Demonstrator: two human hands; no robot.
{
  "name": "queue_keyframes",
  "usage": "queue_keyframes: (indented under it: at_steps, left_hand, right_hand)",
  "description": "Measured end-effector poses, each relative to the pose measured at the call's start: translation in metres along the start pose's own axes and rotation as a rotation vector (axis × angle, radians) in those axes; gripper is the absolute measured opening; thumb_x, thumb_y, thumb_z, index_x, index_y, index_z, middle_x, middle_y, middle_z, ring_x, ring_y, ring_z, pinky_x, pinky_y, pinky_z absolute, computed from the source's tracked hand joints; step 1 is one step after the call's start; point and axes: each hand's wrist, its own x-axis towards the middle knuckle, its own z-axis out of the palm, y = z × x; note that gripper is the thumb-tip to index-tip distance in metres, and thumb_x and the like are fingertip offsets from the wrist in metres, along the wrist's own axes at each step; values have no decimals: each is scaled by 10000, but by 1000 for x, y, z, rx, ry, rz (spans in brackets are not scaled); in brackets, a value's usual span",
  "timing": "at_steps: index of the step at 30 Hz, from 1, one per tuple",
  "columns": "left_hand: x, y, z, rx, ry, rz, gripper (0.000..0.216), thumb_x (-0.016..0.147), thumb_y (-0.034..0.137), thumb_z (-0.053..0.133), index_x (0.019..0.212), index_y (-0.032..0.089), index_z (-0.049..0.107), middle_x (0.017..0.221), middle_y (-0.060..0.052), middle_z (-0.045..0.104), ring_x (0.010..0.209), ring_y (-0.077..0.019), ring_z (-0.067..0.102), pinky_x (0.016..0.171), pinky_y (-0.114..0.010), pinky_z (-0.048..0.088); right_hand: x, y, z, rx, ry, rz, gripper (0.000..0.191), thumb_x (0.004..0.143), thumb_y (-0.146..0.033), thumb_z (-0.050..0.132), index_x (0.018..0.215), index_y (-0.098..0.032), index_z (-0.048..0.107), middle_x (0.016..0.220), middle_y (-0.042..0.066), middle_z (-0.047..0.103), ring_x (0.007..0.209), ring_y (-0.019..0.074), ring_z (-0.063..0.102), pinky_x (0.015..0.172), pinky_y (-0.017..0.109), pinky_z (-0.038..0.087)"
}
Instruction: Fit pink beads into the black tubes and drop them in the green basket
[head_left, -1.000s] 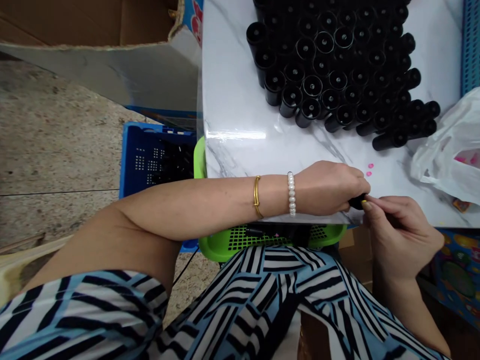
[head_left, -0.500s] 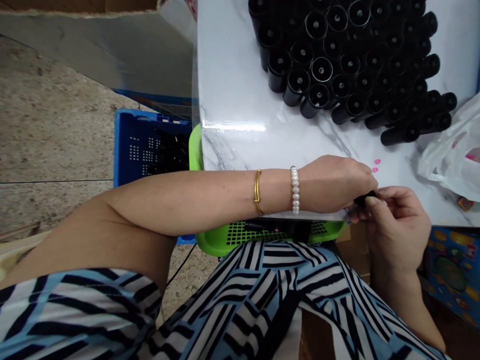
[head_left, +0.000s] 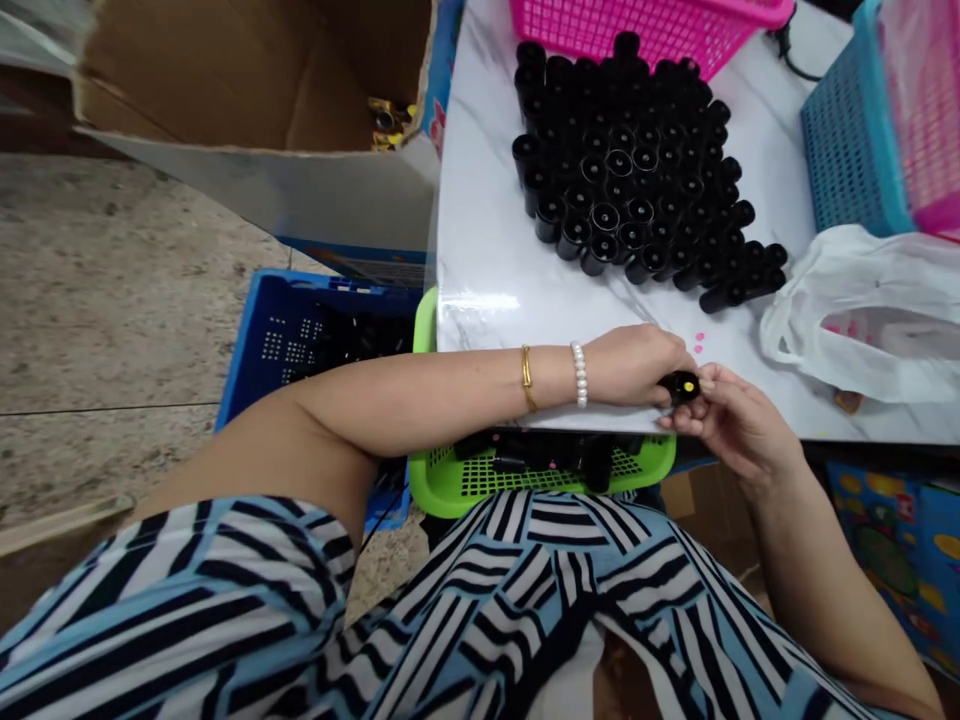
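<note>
My left hand (head_left: 637,362), wearing a pearl bracelet, is closed around a short black cylinder (head_left: 681,388) whose open end shows a yellow spot in the middle. Against that end lie the thumb and forefinger of my right hand (head_left: 739,415), pinched together, with its other fingers curled below the cylinder; anything small between the fingertips is hidden. Two small pink discs (head_left: 700,343) lie on the table just beyond my hands. Farther back stands a dense group of similar black cylinders (head_left: 630,180), most upright with open tops and a few tipped at the right edge.
Under the table's front edge is a green basket (head_left: 435,490) holding black parts. A blue crate (head_left: 255,330) and a cardboard box (head_left: 247,180) stand at left. On the table (head_left: 480,240) are a white plastic bag (head_left: 810,300), a pink basket (head_left: 720,50) and a blue basket (head_left: 847,150).
The view has shifted, showing more of the table's back. The cylinder's end with its yellow spot has come into sight. My right hand has opened out slightly from around it.
</note>
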Motion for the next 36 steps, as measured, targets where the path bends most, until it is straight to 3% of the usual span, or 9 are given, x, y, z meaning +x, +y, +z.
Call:
queue_keyframes:
  at_steps: [3,6,13,15,19,21,27,31,36]
  left_hand:
    - [-1,2,0,1,5,-9,296,875,152,733,1164,190,788,1100,-64,792,976,-181,730,839,-276,518]
    - [-1,3,0,-34,9,-3,275,871,142,721,1132,191,794,1077,-62,795,962,-182,730,838,-281,517]
    - [0,2,4,-22,24,-13,238,851,115,703,1064,168,795,1039,-77,778,970,-199,721,850,-300,514]
    - [1,2,4,-16,20,7,230,863,136,707,1076,159,792,1034,-82,770,967,-196,719,848,-300,520]
    - [1,0,2,15,33,32,267,865,152,721,1123,161,788,1074,-89,774,976,-193,721,866,-303,531]
    - [1,0,0,34,26,35,273,863,148,721,1127,165,788,1085,-85,776,991,-191,720,872,-299,528]
    - [1,5,-2,26,-17,0,227,885,197,733,1103,159,783,1083,-87,767,960,-198,709,826,-298,510]
    - [3,4,-2,52,6,-14,217,875,188,738,1081,140,789,1073,-105,769,965,-217,711,839,-310,504]
    - [-3,5,-8,69,-98,88,332,844,217,796,1176,209,787,1098,-72,788,922,-197,713,719,-292,469]
  right_hand:
    - [0,0,0,2,28,4,388,718,-405,952,807,-226,620,614,-50,668,608,160,752,808,392,715]
    - [2,-1,6,-37,80,35,433,686,-383,978,749,-223,581,562,-67,627,538,143,717,730,365,716]
    - [4,6,22,-88,195,-71,520,660,-452,992,743,-232,528,498,-84,585,469,145,689,543,260,648]
    - [5,4,19,-91,167,-30,519,652,-434,992,738,-233,522,505,-76,597,493,158,707,561,270,652]
    - [9,-3,2,-33,-33,22,413,718,-434,945,745,-213,596,587,-45,660,531,135,695,803,406,706]
    - [10,-6,-3,-10,-67,13,380,752,-448,922,769,-207,629,606,-42,672,538,131,691,849,432,704]
    - [14,-8,0,-175,15,98,446,661,-388,993,791,-205,607,648,1,729,591,207,777,637,337,696]
    - [16,-7,1,-255,79,13,477,674,-420,986,807,-213,578,679,17,754,555,198,763,585,311,682]
    - [7,-5,-5,-159,-25,-38,492,711,-475,967,799,-229,549,626,-50,670,554,162,726,588,309,666]
